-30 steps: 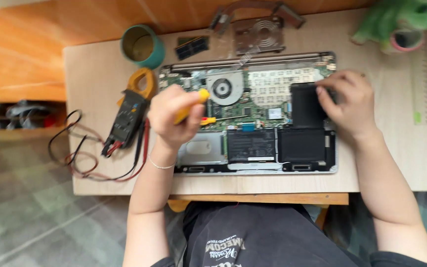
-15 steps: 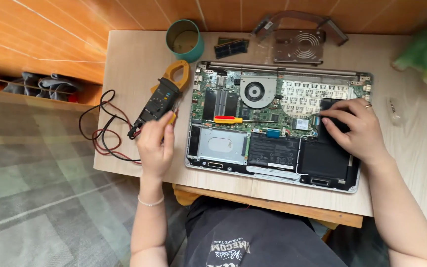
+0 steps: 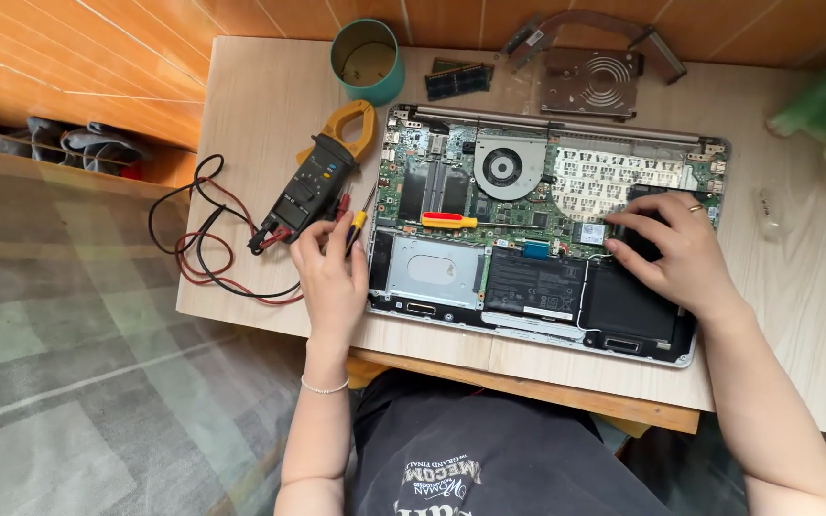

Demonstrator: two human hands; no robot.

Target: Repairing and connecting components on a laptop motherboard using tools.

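A: Left hand (image 3: 332, 277) status?
B: Sits at the left edge of the opened laptop (image 3: 537, 229). Fingers curled loosely together around a small yellow-tipped tool (image 3: 356, 227), tips touching the red probe ends by the clamp meter (image 3: 315, 186). Can't tell how firm the grip is.

A: Right hand (image 3: 676, 253)?
B: Flat on the laptop's right side, fingers slightly spread, pressing on a black part (image 3: 647, 225) just above the battery. Ring on one finger. Nothing clamped.

A: Other tools?
B: Red-and-yellow screwdriver (image 3: 451, 221) lies loose on the board, mid laptop, below the fan (image 3: 504, 168). Meter leads (image 3: 207, 253) coil left of the laptop, near the table edge.

A: Containers?
B: Teal cup (image 3: 367, 59) above the laptop's top-left corner. Open top; contents can't be made out.

A: Labels?
B: White label with dark print on the black battery (image 3: 537, 285), lower middle of the laptop. Silver drive bay (image 3: 432, 268) to its left. Memory stick (image 3: 459, 80) and a copper heatsink (image 3: 593, 81) lie above the laptop's top edge.
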